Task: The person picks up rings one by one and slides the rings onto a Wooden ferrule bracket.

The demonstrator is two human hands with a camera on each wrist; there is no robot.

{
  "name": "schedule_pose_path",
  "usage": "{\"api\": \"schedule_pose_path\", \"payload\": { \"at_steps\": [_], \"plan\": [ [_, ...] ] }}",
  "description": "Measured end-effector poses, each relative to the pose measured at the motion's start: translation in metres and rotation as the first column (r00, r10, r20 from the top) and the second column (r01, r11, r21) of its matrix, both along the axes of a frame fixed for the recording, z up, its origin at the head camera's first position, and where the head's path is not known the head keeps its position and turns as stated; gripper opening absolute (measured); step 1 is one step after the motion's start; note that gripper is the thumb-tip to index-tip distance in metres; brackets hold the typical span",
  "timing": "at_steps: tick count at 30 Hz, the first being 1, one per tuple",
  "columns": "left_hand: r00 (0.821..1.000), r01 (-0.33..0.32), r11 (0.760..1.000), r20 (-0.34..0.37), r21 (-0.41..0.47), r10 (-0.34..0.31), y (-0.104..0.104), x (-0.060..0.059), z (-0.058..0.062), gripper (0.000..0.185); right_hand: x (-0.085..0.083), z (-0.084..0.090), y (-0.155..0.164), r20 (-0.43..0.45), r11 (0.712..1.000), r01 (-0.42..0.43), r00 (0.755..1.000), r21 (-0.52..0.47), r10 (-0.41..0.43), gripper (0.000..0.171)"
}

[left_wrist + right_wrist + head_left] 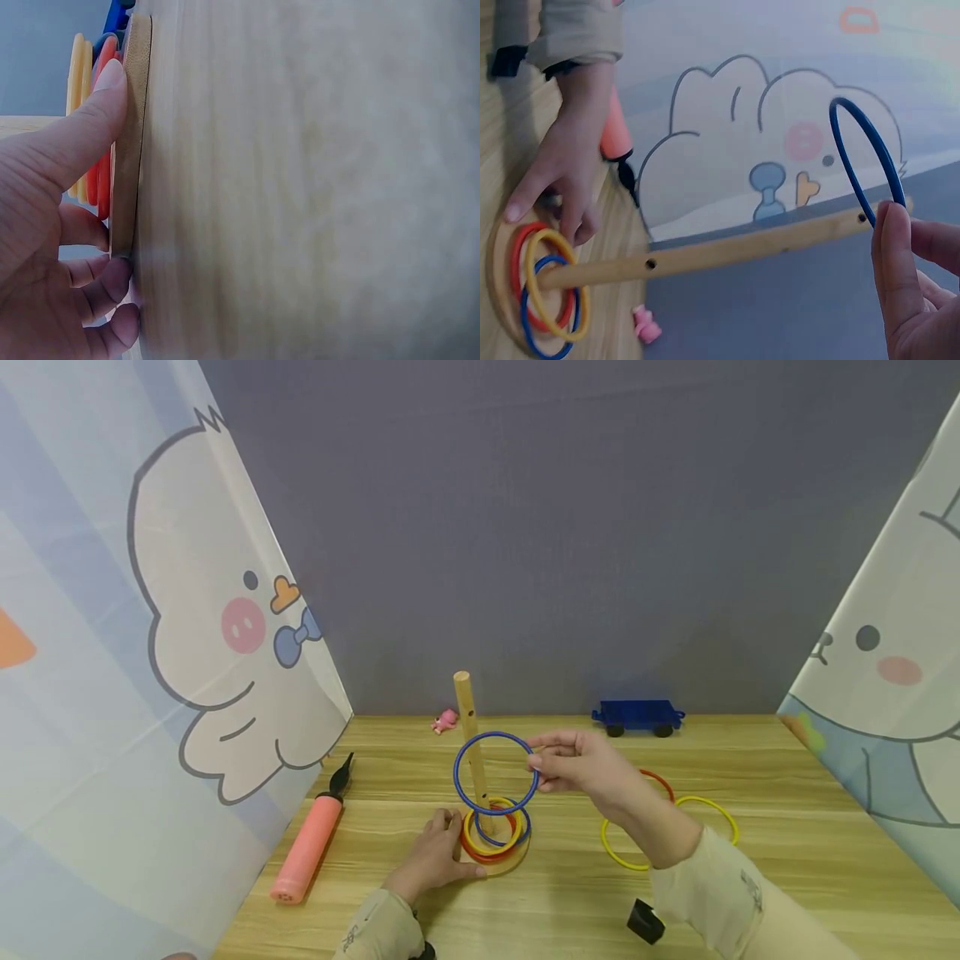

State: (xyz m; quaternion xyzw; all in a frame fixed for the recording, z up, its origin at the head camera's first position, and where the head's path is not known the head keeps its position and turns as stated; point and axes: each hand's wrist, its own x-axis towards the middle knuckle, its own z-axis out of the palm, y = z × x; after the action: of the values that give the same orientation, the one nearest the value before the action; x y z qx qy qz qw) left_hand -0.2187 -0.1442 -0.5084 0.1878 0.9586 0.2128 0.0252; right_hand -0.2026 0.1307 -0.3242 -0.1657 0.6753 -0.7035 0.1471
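Observation:
My right hand [570,764] pinches a blue ring [456,777] between thumb and fingers. In the head view this ring overlaps the upright wooden peg [466,710], below its top. Low on the left, my left hand [433,852] grips the edge of the stand's round wooden base [129,150], with the thumb on the near side. Around the peg's foot lie red rings [516,262], yellow rings [467,831] and a blue ring [529,823]. The right wrist view shows the held ring near the peg's upper end.
Yellow rings [733,827] and a red ring [660,779] lie on the table at right, partly behind my forearm. A pink hand pump [309,847] lies at left. Along the back stand a small pink toy [446,720] and a blue toy wagon [639,714]. A black object [646,922] is near my right sleeve.

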Motion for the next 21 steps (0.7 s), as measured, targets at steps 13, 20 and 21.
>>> {"api": "schedule_pose_path", "payload": {
  "at_steps": [13,20,21],
  "plan": [
    [1.0,0.001,1.0,0.005,-0.001,-0.001,0.0,0.002,0.004,0.109,0.01,0.035,-0.023,-0.023,0.972,0.156,0.986,-0.173,-0.163,0.033],
    [1.0,0.005,1.0,0.012,0.001,-0.005,0.001,0.003,0.006,0.109,0.01,0.04,-0.032,-0.045,0.938,0.213,0.971,-0.273,-0.234,0.03],
    [1.0,0.006,1.0,0.011,0.0,-0.006,0.001,0.003,0.005,0.109,0.01,0.04,-0.034,-0.042,0.932,0.223,0.969,-0.286,-0.244,0.03]
  ]
}}
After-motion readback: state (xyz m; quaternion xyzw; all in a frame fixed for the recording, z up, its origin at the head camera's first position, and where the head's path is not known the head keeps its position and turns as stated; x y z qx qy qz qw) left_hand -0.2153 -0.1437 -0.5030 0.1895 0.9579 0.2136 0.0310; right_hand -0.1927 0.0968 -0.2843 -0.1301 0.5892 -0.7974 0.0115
